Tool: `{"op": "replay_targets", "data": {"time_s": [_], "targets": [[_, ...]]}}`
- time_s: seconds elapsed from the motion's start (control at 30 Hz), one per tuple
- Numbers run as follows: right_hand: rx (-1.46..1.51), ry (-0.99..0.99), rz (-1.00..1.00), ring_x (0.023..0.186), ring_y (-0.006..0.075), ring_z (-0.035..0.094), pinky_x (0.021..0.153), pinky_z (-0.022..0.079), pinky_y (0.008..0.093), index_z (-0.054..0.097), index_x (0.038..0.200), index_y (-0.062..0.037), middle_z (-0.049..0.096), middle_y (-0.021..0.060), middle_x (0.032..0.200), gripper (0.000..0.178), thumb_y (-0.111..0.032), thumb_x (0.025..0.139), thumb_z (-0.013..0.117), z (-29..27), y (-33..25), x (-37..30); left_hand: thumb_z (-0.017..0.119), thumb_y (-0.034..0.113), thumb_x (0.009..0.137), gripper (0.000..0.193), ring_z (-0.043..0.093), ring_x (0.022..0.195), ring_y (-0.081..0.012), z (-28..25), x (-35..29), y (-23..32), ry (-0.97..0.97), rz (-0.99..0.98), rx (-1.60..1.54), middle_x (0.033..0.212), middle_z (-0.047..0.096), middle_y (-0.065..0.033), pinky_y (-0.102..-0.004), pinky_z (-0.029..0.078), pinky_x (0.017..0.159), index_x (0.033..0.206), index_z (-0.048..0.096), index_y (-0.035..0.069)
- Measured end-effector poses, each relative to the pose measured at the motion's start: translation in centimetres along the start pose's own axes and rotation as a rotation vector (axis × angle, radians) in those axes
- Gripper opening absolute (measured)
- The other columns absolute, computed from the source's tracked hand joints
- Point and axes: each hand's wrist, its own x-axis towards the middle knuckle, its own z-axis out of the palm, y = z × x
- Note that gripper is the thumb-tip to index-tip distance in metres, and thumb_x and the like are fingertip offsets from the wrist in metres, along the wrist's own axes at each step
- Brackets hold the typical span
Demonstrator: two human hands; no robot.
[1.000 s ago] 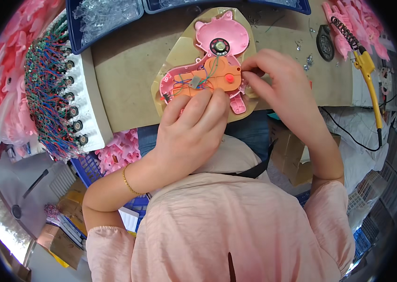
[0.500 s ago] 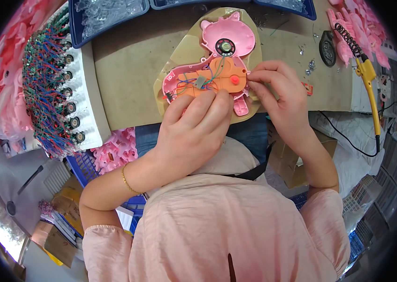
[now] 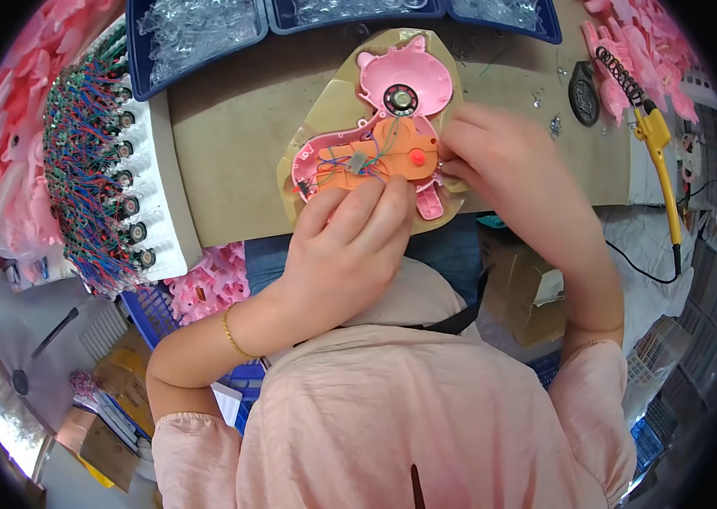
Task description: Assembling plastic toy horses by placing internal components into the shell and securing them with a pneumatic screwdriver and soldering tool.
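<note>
An open pink animal-shaped toy shell [image 3: 407,69] lies face down in a tan holding plate [image 3: 324,103]. A round black speaker [image 3: 401,100] sits in its head. Inside the body is an orange plastic housing [image 3: 390,136] with a red button [image 3: 417,158], thin wires and a small grey piece [image 3: 357,163] on top. My left hand [image 3: 350,242] is closed, its curled fingertips pressing on the near edge of the orange housing. My right hand [image 3: 502,161], slightly blurred, pinches at the right edge of the shell beside the button; whatever is between its fingertips is hidden.
Blue trays [image 3: 197,47] of clear plastic parts line the far edge. At left, wired speakers [image 3: 91,170] hang over a white box. A yellow soldering iron [image 3: 657,136] with a coiled spring stands at right, near a black oval part [image 3: 584,93] and pink shells [image 3: 638,51].
My right hand has rotated, its wrist swinging out to the right, while its fingers stay near the shell's edge. My left hand stays on the housing. The whole view has shifted slightly.
</note>
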Motion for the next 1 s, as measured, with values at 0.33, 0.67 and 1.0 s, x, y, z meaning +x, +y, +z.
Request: {"op": "replay_targets", "data": {"time_s": [0.33,0.67,1.0], "targets": [[0.249,-0.022,0.116,0.081,0.0270,0.058,0.071,0.045,0.0345,0.060,0.086,-0.0019,0.060,0.0094,0.085,0.017,-0.012,0.074,0.065,-0.7,1.4,-0.3,0.055,0.014,0.068,0.043,0.051,0.101,-0.0202,-2.0,0.2,-0.7,-0.156,-0.054,-0.117,0.113,0.053,-0.0067,-0.0336,0.035,0.087,0.111,0.061,0.008],[-0.442,0.350,0.081,0.081,0.0265,0.057,0.072,0.041,0.0390,0.063,0.091,-0.0045,0.061,0.0087,0.088,0.019,-0.018,0.078,0.062,1.0,3.7,10.3,0.052,0.001,0.086,0.061,0.063,0.088,-0.0274,-17.1,0.5,-2.8,0.600,0.199,-1.881,0.130,0.038,-0.0036,-0.0302,0.048,0.075,0.138,0.027,0.021],[-0.289,0.313,0.172,0.078,0.0327,0.057,0.069,0.044,0.0410,0.061,0.078,0.0003,0.057,0.0155,0.079,0.016,-0.015,0.075,0.064,0.2,4.2,11.0,0.046,0.013,0.092,0.049,0.064,0.086,-0.0289,-18.5,2.9,-6.8,0.281,0.288,-2.013,0.125,0.044,-0.0064,-0.0316,0.050,0.065,0.137,0.029,0.021]]}}
